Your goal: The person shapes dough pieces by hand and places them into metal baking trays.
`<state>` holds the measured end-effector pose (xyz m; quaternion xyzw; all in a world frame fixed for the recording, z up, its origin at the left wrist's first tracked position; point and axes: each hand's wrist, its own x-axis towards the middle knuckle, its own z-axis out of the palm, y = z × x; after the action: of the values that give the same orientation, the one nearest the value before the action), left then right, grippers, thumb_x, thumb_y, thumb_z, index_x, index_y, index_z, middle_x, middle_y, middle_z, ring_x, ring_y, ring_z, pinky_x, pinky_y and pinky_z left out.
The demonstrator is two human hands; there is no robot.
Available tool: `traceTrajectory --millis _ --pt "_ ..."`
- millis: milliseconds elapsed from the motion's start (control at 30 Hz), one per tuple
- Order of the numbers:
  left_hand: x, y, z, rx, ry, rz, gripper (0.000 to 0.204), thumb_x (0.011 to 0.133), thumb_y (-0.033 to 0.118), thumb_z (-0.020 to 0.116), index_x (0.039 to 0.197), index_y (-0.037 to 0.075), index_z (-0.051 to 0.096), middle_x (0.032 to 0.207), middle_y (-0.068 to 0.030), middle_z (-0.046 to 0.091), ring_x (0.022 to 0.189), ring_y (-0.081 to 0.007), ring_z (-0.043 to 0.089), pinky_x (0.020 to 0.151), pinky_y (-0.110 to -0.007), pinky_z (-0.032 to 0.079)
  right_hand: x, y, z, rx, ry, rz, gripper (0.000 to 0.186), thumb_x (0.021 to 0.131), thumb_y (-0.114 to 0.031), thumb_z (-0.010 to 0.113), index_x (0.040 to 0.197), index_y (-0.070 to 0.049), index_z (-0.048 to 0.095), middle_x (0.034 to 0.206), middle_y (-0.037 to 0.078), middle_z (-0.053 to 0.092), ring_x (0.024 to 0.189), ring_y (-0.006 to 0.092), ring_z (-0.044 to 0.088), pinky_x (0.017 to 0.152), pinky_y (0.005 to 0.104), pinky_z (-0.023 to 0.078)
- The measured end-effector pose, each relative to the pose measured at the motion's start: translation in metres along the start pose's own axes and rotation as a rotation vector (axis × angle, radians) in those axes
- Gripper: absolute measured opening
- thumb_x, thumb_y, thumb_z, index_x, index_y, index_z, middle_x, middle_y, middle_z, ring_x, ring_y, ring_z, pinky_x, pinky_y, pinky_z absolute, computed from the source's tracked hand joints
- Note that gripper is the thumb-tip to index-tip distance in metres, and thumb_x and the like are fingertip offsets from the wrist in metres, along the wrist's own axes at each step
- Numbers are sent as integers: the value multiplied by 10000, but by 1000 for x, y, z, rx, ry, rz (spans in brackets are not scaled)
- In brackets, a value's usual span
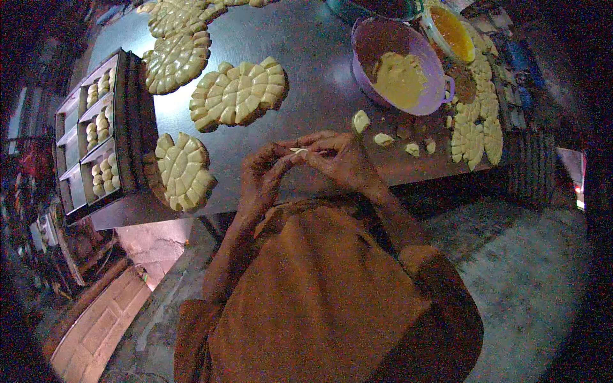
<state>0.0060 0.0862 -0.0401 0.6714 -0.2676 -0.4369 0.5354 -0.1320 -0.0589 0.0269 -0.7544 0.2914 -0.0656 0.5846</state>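
A small pale piece of dough sits between my fingertips near the table's front edge. My left hand pinches it from one side, and the fingers of my right hand close on it from the other. Right of my hands lie several small dough pieces and a few dark brown lumps. Farther right stands a purple basin with soft yellowish dough inside. Ahead and left of my hands, a round dough slab marked into segments rests on the tabletop; a smaller slab lies nearer the front edge.
Stacked metal trays holding rows of small dough balls stand at the table's left end. More segmented slabs lie at the far left, others at the right end. Behind the basin are an orange-yellow bowl and a teal tub.
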Motion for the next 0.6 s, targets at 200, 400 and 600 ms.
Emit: traceTrajectory --millis 200,400,600 --pt "-9 2 12 -12 35 2 378 870 128 724 1204 17 587 1125 -133 664 1061 -255 616 962 -420 482 4 31 -10 54 -5 46 114 863 -107 762 951 -37 778 1083 93 738 941 166 695 843 320 558" --pt "-10 3 13 -32 66 26 513 846 114 718 1297 19 494 1204 -167 616 1143 -300 575 1020 -470 441 4 44 -14 304 -105 89 125 834 -2 744 956 -30 739 1015 67 732 926 133 683 841 287 552" --pt "0 3 17 -187 107 104 653 822 101 712 1391 21 400 1283 -200 569 1224 -345 534 1078 -520 399 -5 44 -6 400 -253 55 260 830 19 736 1078 -56 714 994 58 732 923 164 698 838 317 562"
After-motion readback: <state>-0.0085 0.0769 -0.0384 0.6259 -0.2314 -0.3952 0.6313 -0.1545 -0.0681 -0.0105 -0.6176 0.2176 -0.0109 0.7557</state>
